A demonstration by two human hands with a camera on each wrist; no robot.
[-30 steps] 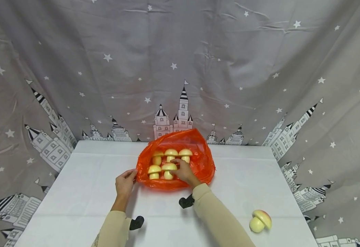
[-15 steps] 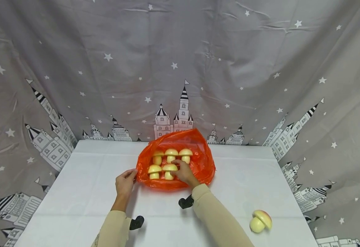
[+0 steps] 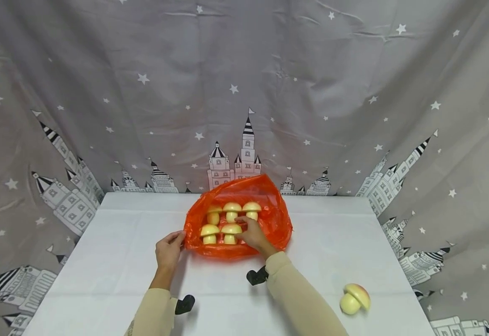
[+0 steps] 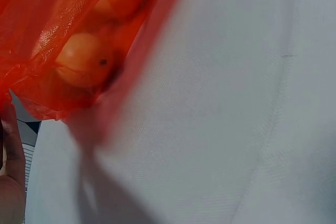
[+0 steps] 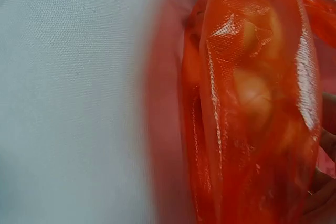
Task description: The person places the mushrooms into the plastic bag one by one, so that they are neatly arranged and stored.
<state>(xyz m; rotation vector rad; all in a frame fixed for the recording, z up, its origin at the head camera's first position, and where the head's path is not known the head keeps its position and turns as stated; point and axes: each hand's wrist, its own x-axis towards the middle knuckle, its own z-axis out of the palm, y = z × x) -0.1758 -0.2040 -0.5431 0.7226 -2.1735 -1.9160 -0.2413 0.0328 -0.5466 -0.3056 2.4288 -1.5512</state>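
A red plastic bag (image 3: 286,231) lies on the table with its mouth spread wide. Inside stand several yellow toy mushrooms in two rows, among them a front mushroom (image 3: 230,228) close to my right hand. That right hand (image 3: 253,233) reaches into the bag, its thumb and fingers spread apart at the right side of this mushroom's cap. With its fingertips my left hand (image 3: 169,249) pinches the bag's left edge. Through the red film in the left wrist view, a rounded mushroom part (image 4: 84,59) shows. The bag wall partly hides the right fingers in the right wrist view.
One more mushroom (image 3: 355,298) lies tipped over on the white table (image 3: 114,261) at the front right. Behind the table hangs a grey curtain (image 3: 164,93) printed with castles and stars. Black wrist mounts (image 3: 185,304) stick out beside both sleeves.
My right hand has shifted slightly to the right, and its fingers now reach less far over the front mushroom. The left hand stays at the bag's edge.
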